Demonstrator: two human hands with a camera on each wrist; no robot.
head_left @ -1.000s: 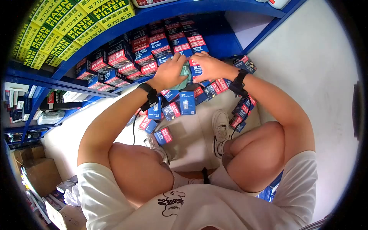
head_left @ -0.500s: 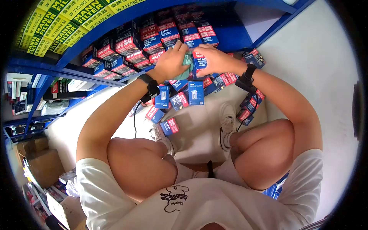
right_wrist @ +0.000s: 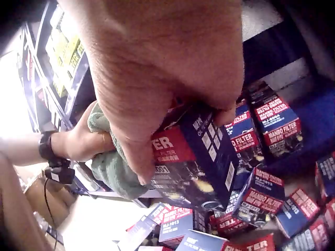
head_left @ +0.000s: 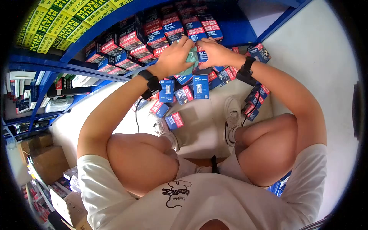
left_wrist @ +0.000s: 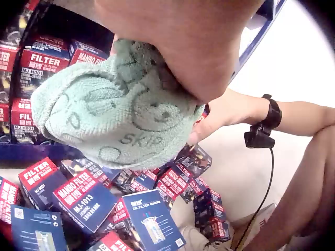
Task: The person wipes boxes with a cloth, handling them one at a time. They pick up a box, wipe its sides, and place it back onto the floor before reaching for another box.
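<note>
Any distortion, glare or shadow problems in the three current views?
Head: fisheye bends the long blue shelf edge, corners black; left wrist: upper right washed out, lettering on the pale green terry cloth readable; right wrist: glare at far left, red-and-blue cardboard filter box darker on its blue side.

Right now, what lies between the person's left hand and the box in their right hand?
The green cloth, which the left hand grips, lies between that hand and the box in the right hand; the right wrist view shows it.

Head view downward, wrist views apparently close
</note>
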